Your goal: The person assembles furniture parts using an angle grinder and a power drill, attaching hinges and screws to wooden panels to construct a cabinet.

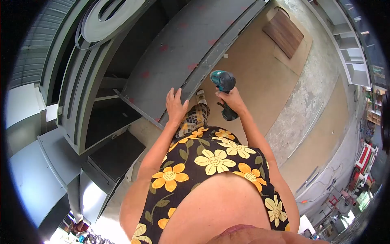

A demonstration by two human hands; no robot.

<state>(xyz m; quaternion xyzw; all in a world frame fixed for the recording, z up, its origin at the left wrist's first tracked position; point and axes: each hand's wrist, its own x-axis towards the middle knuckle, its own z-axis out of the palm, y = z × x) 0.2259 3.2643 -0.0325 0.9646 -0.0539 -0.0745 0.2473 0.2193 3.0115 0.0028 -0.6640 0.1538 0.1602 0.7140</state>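
Observation:
My right hand (232, 100) is wrapped round the grip of a teal and black cordless drill (223, 80), which points up and to the left. My left hand (176, 106) has its fingers spread over the near edge of a large grey panel (162, 61) and holds nothing. Whether its fingertips touch the panel is hard to tell. Small red marks dot the panel's surface. A raised grey strip (211, 56) runs along the panel's right side, beside the drill.
Grey cabinet frames (83, 93) stand at the left, with a coil of edging strip (99, 30) on top. Brown boards (254, 69) lie on the floor, one bearing a dark wooden piece (283, 34). White shelving (352, 56) is at the upper right.

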